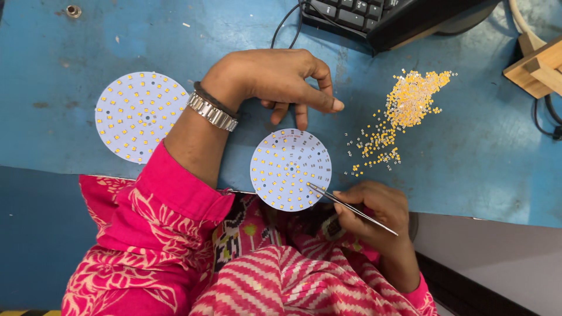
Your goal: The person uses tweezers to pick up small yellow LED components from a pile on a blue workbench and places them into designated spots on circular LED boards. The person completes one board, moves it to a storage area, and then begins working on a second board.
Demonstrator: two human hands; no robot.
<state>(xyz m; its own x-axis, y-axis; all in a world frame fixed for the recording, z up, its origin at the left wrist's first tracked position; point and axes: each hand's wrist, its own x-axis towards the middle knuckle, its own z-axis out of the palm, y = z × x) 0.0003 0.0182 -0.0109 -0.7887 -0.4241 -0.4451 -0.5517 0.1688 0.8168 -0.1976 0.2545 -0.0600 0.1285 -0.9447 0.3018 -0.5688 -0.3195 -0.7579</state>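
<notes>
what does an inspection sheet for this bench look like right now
surface: blue table, scuffed
job's things: round white board with yellow chips at the table edge; second board to its left; tweezers tip on the near board
clutter: loose pile of yellow chips
grippers: left hand fingertips at the near board's top edge; right hand holds the tweezers
cables: black cable by the keyboard
surroundings: wooden block at right

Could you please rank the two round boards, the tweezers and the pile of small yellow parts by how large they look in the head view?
1. Left round board, near tie with
2. the pile of yellow parts, loosely scattered, so its extent is unsure
3. Board under the hands, slightly smaller
4. Tweezers in the right hand, thinnest by far
</notes>
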